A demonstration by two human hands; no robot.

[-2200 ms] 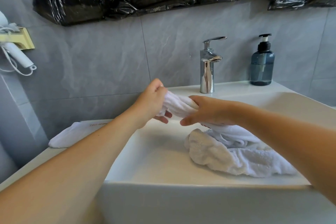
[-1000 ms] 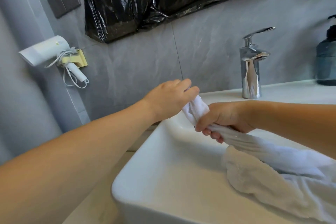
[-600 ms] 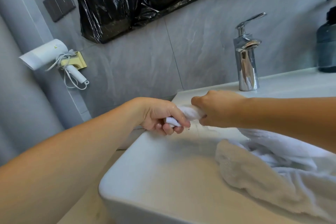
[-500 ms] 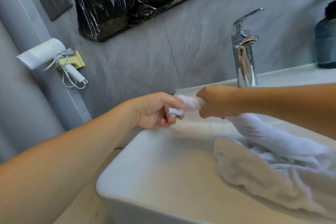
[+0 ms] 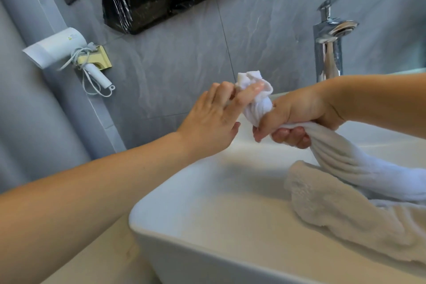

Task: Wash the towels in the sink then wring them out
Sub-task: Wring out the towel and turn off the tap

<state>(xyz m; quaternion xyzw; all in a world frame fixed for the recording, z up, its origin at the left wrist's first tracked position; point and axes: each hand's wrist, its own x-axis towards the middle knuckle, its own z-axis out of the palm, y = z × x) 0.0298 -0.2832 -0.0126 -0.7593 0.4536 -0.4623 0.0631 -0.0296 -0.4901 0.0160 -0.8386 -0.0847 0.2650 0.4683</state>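
- Plainly the wringing step is in hand: a white towel [image 5: 255, 108] is twisted into a rope at the middle of the frame, above the left rim of the sink [image 5: 184, 221].
- The right hand [image 5: 297, 117] has its fingers and thumb curled tight round the twisted part, and the rest of the towel runs down from that fist to the lower right, into the basin.
- The left hand [image 5: 212, 124] lies against the free end of the towel, which sticks up just above its fingertips. Its fingers are fairly straight, with the cloth between them; I judge it a loose pinch rather than a full grip, though the far side of the fingers is hidden.
- My guess is that the next move calls for the left hand to close firmly on that end, then for the two hands to turn against each other, working down the rope toward the wet bulk.
- Inside the sink, at the right of the frame, lies a fluffy white heap of towel [image 5: 345, 210]; whether it is a second towel or more of the same one I cannot tell.
- No standing water shows on the bare basin floor.
- At the upper right a chrome tap [image 5: 329, 48] stands behind the sink, with no water running from it.
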